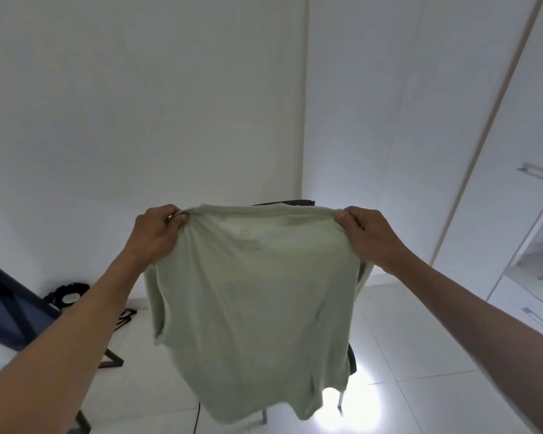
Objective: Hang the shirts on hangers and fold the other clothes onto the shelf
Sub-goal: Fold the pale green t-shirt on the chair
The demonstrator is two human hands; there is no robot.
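A pale green T-shirt hangs spread out in front of me, held up at chest height. My left hand pinches its top edge at the left shoulder. My right hand pinches the top edge at the right shoulder. The cloth hangs down loosely between my forearms, and a faint round print shows through near the collar. No hanger is in view.
Behind the shirt stands a dark chair, mostly hidden. A white wardrobe with metal handles lines the right side. At the left are a dark table edge and black items on the white tiled floor.
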